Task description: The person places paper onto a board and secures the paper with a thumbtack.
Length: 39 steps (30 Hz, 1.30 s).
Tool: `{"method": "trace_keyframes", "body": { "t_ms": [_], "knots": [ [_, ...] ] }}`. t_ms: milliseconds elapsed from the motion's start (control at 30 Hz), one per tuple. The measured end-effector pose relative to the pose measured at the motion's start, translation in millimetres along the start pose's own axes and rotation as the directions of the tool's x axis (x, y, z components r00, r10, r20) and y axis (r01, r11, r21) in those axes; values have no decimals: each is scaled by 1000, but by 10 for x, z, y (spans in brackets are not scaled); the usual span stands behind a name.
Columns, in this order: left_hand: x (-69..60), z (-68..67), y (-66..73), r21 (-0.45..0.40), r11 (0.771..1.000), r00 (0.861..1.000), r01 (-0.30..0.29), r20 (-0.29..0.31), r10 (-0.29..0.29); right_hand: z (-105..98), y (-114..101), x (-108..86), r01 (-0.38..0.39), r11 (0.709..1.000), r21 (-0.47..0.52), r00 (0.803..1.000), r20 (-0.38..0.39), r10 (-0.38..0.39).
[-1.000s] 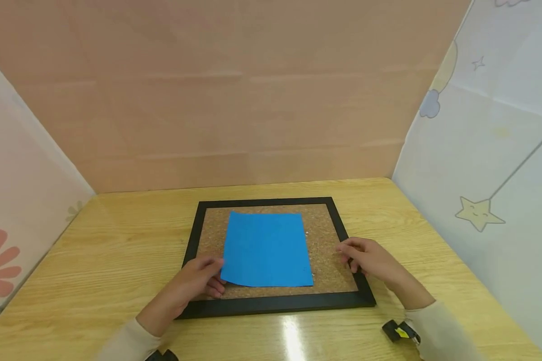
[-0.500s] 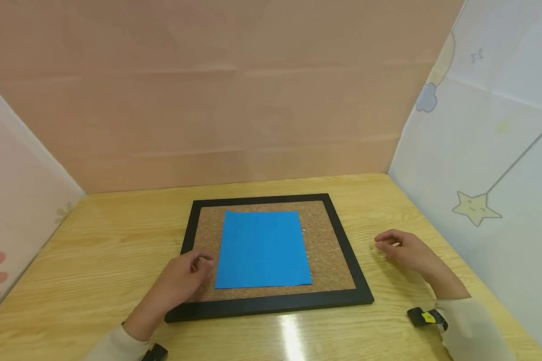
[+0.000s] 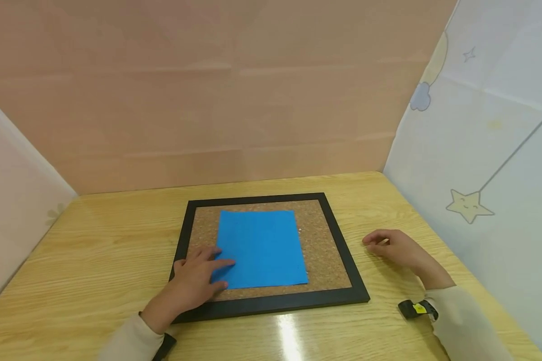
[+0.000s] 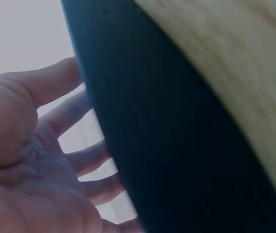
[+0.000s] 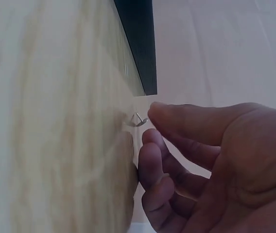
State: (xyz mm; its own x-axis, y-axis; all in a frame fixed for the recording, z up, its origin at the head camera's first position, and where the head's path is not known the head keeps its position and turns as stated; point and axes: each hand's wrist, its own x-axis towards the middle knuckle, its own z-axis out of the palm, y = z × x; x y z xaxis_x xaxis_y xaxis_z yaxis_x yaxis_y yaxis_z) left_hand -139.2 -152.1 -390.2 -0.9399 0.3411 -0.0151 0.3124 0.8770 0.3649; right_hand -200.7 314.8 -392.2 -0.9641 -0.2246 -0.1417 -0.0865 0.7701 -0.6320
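A blue sheet (image 3: pixel 264 245) lies on a black-framed cork board (image 3: pixel 322 250). My left hand (image 3: pixel 191 283) has its fingers spread over the sheet's lower left corner and the cork beside it. In the left wrist view, the board's dark frame (image 4: pixel 143 116) hides the fingertips of that hand (image 4: pixel 45 150). Right of the board, my right hand (image 3: pixel 399 250) is low over the table, fingers loosely bent. In the right wrist view, a small metal thumbtack (image 5: pixel 139 120) is at the table surface, just by the thumb tip of that hand (image 5: pixel 206 155); whether they touch, I cannot tell.
The wooden table (image 3: pixel 99 250) extends around the board. A plain tan backdrop (image 3: pixel 235 100) stands behind it, with a patterned white panel (image 3: pixel 492 150) on the right and another at the left. A tiny pale spot (image 3: pixel 299 229) shows on the cork right of the sheet.
My left hand let go of the sheet's left edge, drew back, then spread onto its lower left corner, which lies flatter. My right hand moved off the board to the table at the right.
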Motion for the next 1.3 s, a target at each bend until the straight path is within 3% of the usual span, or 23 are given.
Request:
{"method": "trace_keyframes", "body": {
  "t_ms": [333, 833, 1300],
  "knots": [
    [-4, -5, -9, 13, 1000, 1000, 10, 14, -10, 59, 11, 102, 0, 990, -138, 999, -43, -6],
    [-11, 16, -2, 30, 999, 1000, 24, 2, -24, 78, 16, 101, -51, 992, -114, 991, -130, 36],
    [-4, 45, -23, 39, 999, 1000, 15, -9, -15, 71, 102, 87, -58, 997, -56, 993, -102, 52]
  ]
}}
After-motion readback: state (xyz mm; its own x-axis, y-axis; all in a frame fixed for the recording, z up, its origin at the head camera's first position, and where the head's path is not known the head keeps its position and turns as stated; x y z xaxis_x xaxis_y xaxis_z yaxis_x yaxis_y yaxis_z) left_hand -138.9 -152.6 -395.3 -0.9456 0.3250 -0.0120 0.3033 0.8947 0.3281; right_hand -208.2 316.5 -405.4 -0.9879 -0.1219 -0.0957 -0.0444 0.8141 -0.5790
